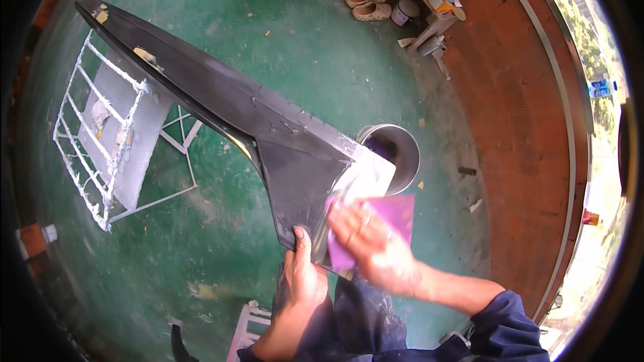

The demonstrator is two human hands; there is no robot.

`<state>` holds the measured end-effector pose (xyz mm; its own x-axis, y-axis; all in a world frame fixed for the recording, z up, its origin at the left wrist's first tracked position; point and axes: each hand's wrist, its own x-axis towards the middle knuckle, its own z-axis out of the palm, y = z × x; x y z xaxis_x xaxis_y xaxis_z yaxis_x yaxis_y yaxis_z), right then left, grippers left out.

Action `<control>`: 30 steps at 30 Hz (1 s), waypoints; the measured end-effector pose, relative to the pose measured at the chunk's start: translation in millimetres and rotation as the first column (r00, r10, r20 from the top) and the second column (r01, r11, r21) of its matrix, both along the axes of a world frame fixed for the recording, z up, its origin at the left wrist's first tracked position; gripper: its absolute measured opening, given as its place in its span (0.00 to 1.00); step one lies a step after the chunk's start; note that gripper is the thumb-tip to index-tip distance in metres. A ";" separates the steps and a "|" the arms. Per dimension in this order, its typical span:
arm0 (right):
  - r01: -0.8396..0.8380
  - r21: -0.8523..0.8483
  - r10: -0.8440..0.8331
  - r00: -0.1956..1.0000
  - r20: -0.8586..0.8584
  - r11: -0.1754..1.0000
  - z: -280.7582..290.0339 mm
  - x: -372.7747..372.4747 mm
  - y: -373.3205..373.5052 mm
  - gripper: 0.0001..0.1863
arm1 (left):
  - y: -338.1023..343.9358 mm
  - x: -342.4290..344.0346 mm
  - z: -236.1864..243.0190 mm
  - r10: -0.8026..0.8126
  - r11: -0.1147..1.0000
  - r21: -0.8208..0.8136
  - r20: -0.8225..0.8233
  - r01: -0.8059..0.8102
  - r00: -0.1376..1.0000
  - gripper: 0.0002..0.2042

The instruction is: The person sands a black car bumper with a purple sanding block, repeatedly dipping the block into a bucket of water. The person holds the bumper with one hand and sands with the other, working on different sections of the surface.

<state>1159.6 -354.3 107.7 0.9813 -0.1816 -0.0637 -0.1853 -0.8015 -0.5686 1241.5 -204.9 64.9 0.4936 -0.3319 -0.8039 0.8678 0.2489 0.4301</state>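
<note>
A long black panel (295, 167), wide at the near end and tapering toward the far left, slants across the view. Pale sanded or filled patches show along its right edge, and bits of tape cling to its far part. My left hand (308, 285) grips the near lower corner, thumb on top, its other fingers hidden beneath. Under my right hand (369, 238) is a purple sheet of sandpaper (400, 218), pressed against the panel's near right edge. The right fingers lie over the sheet and are slightly blurred.
A bucket (407, 157) stands on the green floor (255, 228) just beyond the panel's right edge. To the left is a white-spattered metal rack (137, 147). Clogs (371, 11), a can (404, 12) and a cluttered shelf (436, 23) are at the far right, beside a reddish-brown wall (516, 141).
</note>
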 end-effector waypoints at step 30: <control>-0.300 0.041 0.299 0.954 0.023 0.953 2.1 -37.6 -2.0 0.34 | 4.0 13.1 19.7 -0.119 0.981 -0.168 -0.119 0.098 0.986 0.23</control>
